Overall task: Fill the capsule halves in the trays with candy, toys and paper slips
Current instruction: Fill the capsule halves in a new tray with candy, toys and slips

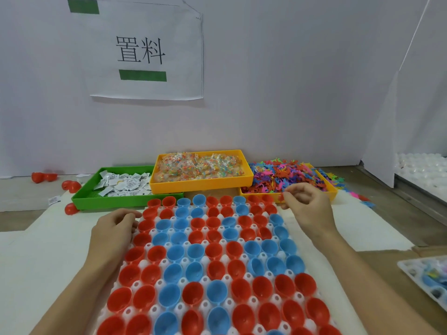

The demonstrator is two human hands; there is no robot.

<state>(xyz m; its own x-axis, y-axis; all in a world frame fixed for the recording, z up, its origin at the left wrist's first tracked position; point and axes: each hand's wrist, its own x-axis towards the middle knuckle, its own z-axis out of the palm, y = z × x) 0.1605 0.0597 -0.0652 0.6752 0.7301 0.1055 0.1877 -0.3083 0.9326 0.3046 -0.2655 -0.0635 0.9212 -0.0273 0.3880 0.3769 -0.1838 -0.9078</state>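
Observation:
A white tray (287,215) lies in front of me, packed with several red and blue capsule halves (212,252), all facing up and hollow. Behind it stand a green bin (82,198) of paper slips, a yellow bin (198,183) of wrapped candy and another yellow bin (332,189) of colourful toys. My left hand (113,229) rests at the tray's left edge, fingers curled, holding nothing that I can see. My right hand (307,205) hovers at the tray's far right corner, just before the toy bin, fingers loosely bent and apart.
Loose red capsule halves (44,176) lie on the table left of the green bin. A second tray (425,279) with filled halves shows at the right edge. White empty trays (423,168) sit far right. A wall with a paper sign (145,49) stands behind the bins.

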